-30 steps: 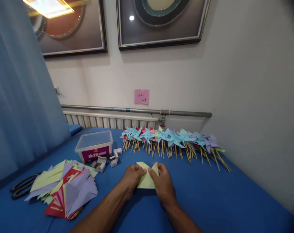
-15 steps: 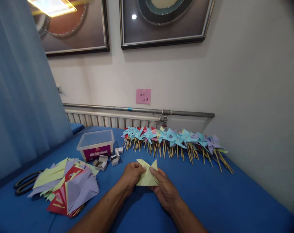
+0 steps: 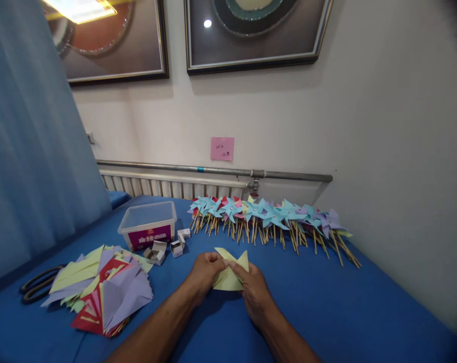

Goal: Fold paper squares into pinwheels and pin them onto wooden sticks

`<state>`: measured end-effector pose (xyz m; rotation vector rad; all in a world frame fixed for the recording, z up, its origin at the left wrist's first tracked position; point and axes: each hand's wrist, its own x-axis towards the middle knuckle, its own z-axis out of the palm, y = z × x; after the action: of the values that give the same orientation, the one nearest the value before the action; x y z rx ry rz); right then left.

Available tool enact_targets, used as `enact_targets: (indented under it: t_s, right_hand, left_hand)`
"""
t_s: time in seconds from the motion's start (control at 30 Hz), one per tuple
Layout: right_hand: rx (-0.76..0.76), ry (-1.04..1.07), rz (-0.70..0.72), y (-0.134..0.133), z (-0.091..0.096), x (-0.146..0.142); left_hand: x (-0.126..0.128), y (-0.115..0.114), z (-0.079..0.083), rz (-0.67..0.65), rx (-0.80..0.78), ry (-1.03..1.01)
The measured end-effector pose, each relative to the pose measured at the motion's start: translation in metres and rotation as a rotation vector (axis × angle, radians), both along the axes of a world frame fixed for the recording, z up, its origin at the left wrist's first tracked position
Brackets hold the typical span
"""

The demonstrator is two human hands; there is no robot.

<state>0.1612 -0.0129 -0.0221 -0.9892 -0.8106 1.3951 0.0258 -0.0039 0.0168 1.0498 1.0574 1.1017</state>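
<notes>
Over the blue surface (image 3: 349, 312) | pale yellow paper (image 3: 227, 282) pinched by left hand (image 3: 204, 273) and right hand (image 3: 256, 292) | judged light, limp, easily creased or torn | best held gently near its middle

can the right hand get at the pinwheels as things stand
Probably yes: only blue cloth shows between the right hand and the pinwheels, though it would first have to release the yellow paper.

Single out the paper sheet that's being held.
The pale yellow sheet pinched between the left hand and right hand; the other loose sheets lie in the pile at the left.
</notes>
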Motion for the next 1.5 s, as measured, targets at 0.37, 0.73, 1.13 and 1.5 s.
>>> enact_targets:
  t_s: [0.37, 0.73, 1.13, 1.5]
  right_hand:
    - [-0.011, 0.041, -0.003, -0.005, 0.009, 0.001]
    - [-0.006, 0.055, 0.025, -0.008, 0.012, 0.001]
    - [0.039, 0.036, -0.024, 0.003, -0.007, 0.003]
    - [0.131, -0.051, -0.08, 0.004, -0.001, 0.007]
  left_hand:
    - [-0.002, 0.008, -0.007, 0.087, 0.094, 0.288]
    - [0.001, 0.007, -0.017, 0.191, 0.186, 0.353]
    - [0.0, 0.01, -0.019, 0.127, 0.141, 0.176]
    - [0.0, 0.012, -0.019, 0.095, 0.1, 0.136]
